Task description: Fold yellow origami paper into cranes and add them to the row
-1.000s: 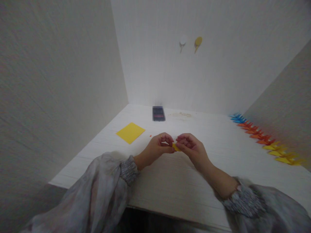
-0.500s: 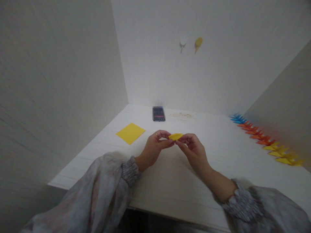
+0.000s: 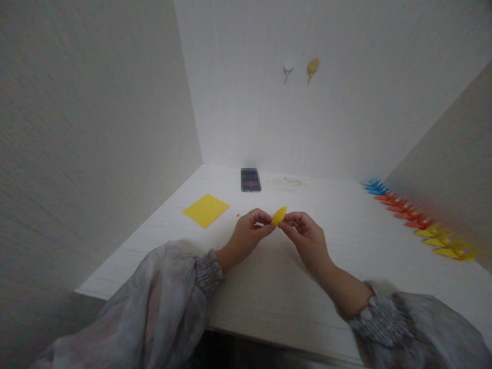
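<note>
A small folded yellow paper piece [image 3: 279, 215] is held just above the white table [image 3: 269, 287], near its middle. My left hand [image 3: 249, 233] pinches its left end, fingers curled, with a ring on one finger. My right hand [image 3: 305, 236] pinches its right end from the other side. The paper points up and to the right between the fingertips. Both forearms wear loose grey sleeves.
A flat yellow paper square [image 3: 206, 210] lies to the left of my hands. A dark small object [image 3: 250, 180] sits at the back of the table. A row of folded blue, orange and yellow paper pieces [image 3: 417, 220] runs along the right wall. Two round hooks [image 3: 302, 66] hang on the back wall.
The yellow piece was turned between my fingertips: first low and hidden, then lying flat, now tilted up on end. Both hands stayed in about the same place.
</note>
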{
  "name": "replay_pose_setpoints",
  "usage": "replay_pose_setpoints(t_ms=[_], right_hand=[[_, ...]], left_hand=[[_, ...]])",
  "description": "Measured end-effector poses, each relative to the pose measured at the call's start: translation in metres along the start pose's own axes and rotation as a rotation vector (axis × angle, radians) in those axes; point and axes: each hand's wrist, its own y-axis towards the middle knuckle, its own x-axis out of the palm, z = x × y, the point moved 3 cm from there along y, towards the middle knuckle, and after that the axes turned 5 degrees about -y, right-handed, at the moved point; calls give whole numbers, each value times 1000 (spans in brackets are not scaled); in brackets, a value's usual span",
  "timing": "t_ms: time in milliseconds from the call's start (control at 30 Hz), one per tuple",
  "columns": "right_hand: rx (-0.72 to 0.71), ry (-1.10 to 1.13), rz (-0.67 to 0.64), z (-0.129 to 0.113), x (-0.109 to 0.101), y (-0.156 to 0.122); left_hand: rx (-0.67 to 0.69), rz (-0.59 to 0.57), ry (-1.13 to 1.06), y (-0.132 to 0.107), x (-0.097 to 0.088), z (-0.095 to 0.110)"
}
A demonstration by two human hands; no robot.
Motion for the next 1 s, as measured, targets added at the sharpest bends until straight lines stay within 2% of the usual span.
replay_pose_setpoints(t_ms=[300, 467, 633, 767, 1000], right_hand=[[10, -21, -4, 1, 2, -1], [20, 7, -6, 1, -1, 0], [49, 96, -66, 0, -2, 1], [88, 166, -123, -3, -1, 1], [123, 246, -172, -4, -1, 2]], left_hand=[[0, -56, -30, -1, 2, 0], [27, -86, -162, 1, 2, 0], [-29, -125, -227, 0, 2, 0], [-78, -114, -242, -1, 2, 1], [-47, -141, -222, 0, 1, 0]])
